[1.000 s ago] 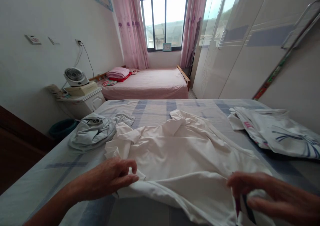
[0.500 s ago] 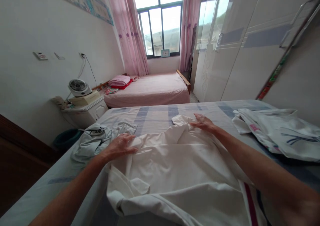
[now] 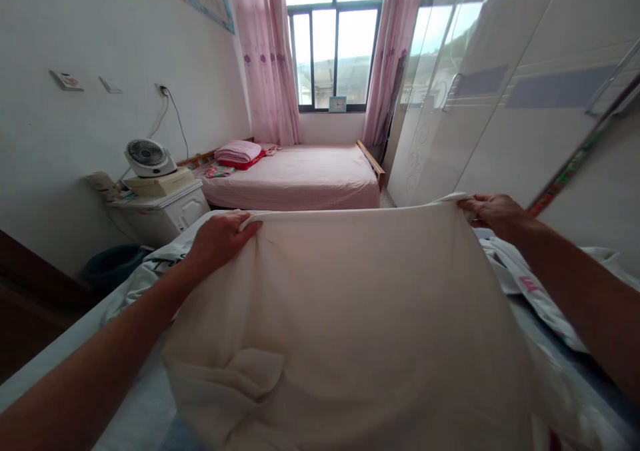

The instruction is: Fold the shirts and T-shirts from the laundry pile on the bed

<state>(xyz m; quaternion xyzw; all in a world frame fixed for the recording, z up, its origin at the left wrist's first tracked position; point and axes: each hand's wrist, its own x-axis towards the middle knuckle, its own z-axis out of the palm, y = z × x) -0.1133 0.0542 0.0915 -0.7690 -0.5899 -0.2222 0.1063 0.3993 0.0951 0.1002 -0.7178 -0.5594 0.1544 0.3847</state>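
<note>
A large white garment (image 3: 350, 318) hangs stretched in the air in front of me, lifted off the bed. My left hand (image 3: 220, 238) is closed on its upper left corner. My right hand (image 3: 493, 212) is closed on its upper right corner. The cloth hides most of the bed's checked sheet (image 3: 125, 398) below it. A folded-over flap of the garment sags at the lower left.
A grey garment (image 3: 137, 278) lies on the bed at the left, a white printed one (image 3: 530, 284) at the right. A nightstand (image 3: 160, 211) with a fan (image 3: 145, 156) stands left, a pink bed (image 3: 300, 178) behind, wardrobe doors (image 3: 500, 91) along the right.
Both hands have gripped the far edge of the white garment and raised it off the bed; half a second ago they lay flat on it.
</note>
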